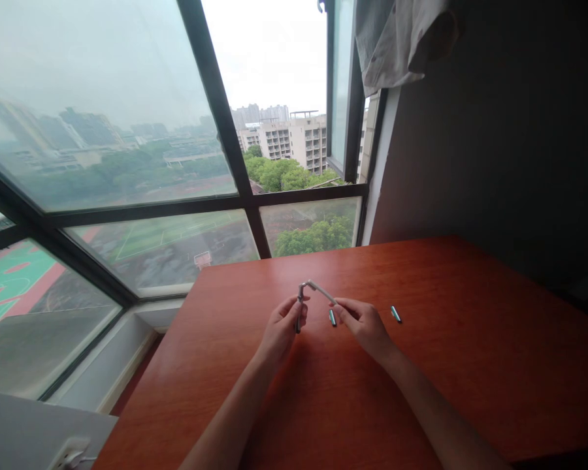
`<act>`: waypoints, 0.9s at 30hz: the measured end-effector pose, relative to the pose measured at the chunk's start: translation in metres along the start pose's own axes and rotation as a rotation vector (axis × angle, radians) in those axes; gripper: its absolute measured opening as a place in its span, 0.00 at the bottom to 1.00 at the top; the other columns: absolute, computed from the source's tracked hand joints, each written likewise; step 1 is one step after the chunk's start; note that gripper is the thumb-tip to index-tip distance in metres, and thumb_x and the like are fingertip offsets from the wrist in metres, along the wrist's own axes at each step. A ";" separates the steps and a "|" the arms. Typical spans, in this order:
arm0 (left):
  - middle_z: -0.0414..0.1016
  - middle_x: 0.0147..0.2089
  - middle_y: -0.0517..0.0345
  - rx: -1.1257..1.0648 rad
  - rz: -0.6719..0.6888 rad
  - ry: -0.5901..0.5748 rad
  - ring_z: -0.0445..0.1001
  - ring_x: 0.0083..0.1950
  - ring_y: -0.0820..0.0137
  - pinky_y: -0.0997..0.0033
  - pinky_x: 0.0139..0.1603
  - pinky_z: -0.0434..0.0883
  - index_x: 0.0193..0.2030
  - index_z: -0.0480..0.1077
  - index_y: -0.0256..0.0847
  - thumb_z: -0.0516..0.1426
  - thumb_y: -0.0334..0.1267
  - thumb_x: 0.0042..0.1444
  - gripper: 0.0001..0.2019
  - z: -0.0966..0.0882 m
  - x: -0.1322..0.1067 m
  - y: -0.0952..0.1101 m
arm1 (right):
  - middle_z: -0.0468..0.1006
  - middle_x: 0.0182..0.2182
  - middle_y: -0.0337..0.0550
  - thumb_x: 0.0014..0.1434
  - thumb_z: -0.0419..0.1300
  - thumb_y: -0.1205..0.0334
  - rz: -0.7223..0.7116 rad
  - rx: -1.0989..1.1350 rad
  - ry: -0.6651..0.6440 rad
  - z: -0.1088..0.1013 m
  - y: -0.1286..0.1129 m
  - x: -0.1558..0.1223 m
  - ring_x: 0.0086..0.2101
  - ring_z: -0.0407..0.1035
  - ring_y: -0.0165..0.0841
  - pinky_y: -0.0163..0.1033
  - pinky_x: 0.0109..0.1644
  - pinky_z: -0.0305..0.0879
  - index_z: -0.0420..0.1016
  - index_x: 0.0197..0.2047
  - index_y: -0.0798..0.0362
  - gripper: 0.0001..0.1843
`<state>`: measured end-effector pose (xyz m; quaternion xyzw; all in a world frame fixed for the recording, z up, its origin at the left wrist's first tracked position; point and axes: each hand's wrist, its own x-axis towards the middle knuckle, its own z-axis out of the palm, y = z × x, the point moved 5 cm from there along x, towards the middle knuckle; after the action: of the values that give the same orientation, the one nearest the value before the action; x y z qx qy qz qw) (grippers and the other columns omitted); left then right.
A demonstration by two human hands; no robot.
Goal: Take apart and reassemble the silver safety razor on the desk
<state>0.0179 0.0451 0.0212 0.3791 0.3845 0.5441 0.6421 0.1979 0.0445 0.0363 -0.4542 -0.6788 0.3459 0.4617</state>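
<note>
Both my hands are over the middle of a reddish wooden table [470, 339]. My left hand [281, 326] pinches a thin dark, upright piece [298, 310]. My right hand [365, 323] pinches a thin white strip [319, 291] that slants up to meet the dark piece at its top, so the two form a bent shape. I cannot tell what the object is. A small bluish-silver battery [332, 318] lies on the table between my hands, and a second battery [396, 314] lies just right of my right hand.
A large window with dark frames [245, 196] rises behind the table's far and left edges, looking out on buildings and a sports field. A pale cloth [396, 46] hangs at the upper right. A white wall socket [68, 452] sits at the lower left.
</note>
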 end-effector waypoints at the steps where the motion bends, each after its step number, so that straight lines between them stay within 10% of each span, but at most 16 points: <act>1: 0.68 0.29 0.57 0.012 0.007 0.004 0.62 0.29 0.76 0.76 0.30 0.58 0.44 0.75 0.36 0.65 0.44 0.49 0.17 0.000 0.000 0.000 | 0.78 0.26 0.43 0.61 0.53 0.54 -0.002 0.005 -0.005 0.000 0.000 0.000 0.26 0.71 0.33 0.33 0.30 0.64 0.79 0.37 0.56 0.17; 27: 0.66 0.30 0.58 0.059 0.053 -0.009 0.61 0.30 0.75 0.75 0.31 0.56 0.47 0.74 0.37 0.62 0.46 0.52 0.19 0.001 0.000 -0.001 | 0.79 0.28 0.44 0.62 0.54 0.56 -0.046 -0.066 0.045 0.000 -0.001 0.000 0.28 0.72 0.34 0.33 0.31 0.64 0.80 0.38 0.56 0.16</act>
<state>0.0192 0.0454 0.0204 0.4106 0.3872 0.5477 0.6177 0.1976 0.0441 0.0375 -0.4613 -0.6895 0.3024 0.4694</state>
